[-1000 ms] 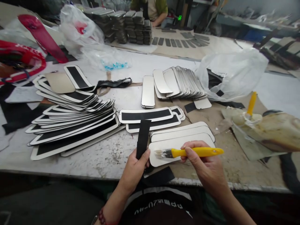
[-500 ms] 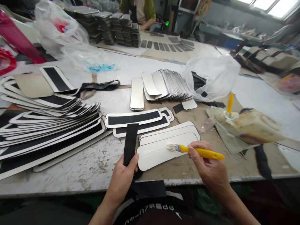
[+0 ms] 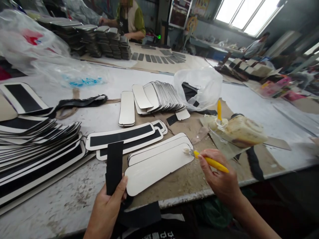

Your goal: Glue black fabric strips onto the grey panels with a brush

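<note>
Gripping black strips [image 3: 114,166] in left hand [image 3: 107,206], yellow brush [image 3: 217,165] in right hand [image 3: 222,179].

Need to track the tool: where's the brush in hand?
Head view, right of centre: the brush is in the right hand, bristles at the right end of the nearest white panel.

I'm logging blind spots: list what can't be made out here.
Head view:
Flat black strips in the left hand: exact number hidden by overlap and grip.
Stack of curved, white-bordered black panels: cut off by the left edge.
Upright yellow handle: lower end hidden in the pale yellowed container.
White lettering on dark cloth: cut off by the bottom edge.
</note>
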A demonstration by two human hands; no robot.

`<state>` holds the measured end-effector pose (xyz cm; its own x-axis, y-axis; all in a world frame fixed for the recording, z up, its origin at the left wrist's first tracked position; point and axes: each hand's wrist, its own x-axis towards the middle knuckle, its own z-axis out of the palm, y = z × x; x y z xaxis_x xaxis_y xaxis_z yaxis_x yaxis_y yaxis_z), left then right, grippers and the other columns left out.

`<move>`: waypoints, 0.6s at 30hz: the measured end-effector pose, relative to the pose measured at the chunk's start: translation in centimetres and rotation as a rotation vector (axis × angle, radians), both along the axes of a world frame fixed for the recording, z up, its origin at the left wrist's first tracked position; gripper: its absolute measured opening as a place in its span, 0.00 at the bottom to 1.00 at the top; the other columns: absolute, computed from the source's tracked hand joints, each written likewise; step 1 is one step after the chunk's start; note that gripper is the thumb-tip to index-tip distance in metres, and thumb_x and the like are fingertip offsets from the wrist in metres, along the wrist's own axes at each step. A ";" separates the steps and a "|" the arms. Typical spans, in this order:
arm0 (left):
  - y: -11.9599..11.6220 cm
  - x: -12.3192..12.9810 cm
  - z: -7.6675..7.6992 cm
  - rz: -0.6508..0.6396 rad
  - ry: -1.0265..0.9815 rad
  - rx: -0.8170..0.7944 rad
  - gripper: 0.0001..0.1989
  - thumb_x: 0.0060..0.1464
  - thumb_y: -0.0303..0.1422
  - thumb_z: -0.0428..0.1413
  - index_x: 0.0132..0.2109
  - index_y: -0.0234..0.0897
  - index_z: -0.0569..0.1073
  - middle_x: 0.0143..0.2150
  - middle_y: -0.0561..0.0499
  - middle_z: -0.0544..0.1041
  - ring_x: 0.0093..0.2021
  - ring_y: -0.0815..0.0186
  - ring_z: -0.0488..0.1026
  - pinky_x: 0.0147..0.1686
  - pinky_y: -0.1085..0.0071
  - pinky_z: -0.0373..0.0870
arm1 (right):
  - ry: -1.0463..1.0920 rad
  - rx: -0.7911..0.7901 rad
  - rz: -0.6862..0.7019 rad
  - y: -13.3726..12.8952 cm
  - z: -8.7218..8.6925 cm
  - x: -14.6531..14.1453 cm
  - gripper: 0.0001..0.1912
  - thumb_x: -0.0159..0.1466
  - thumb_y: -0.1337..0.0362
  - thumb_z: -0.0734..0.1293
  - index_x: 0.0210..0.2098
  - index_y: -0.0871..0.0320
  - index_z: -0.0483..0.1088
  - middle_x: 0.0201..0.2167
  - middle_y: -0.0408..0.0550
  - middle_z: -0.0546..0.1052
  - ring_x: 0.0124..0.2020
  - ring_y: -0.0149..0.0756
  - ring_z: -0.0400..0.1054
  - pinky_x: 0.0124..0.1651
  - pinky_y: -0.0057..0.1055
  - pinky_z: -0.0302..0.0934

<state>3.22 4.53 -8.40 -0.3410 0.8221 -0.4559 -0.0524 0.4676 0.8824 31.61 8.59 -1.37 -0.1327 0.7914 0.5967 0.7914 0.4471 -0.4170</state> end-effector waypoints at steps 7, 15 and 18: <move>0.1 0.0 1.1 0.044 0.000 -0.010 0.21 0.40 0.50 0.62 0.24 0.37 0.67 0.19 0.56 0.66 0.22 0.68 0.62 0.24 0.72 0.58 | -0.002 0.078 -0.036 -0.4 1.4 0.9 0.07 0.61 0.72 0.64 0.39 0.56 0.67 0.33 0.49 0.72 0.37 0.38 0.68 0.42 0.38 0.66; 1.7 0.5 1.1 -0.017 0.024 0.081 0.19 0.44 0.48 0.60 0.30 0.36 0.69 0.20 0.56 0.66 0.24 0.69 0.62 0.25 0.74 0.59 | 0.235 0.010 -0.026 -0.5 1.8 -1.5 0.06 0.60 0.70 0.64 0.37 0.55 0.68 0.32 0.48 0.72 0.37 0.39 0.68 0.41 0.38 0.64; 2.0 1.0 1.2 -0.029 0.001 0.099 0.19 0.45 0.48 0.59 0.31 0.36 0.69 0.20 0.57 0.65 0.23 0.69 0.61 0.24 0.74 0.58 | 0.415 -0.134 0.078 -0.6 0.8 -5.1 0.05 0.62 0.70 0.63 0.36 0.55 0.68 0.31 0.47 0.71 0.35 0.38 0.68 0.38 0.35 0.65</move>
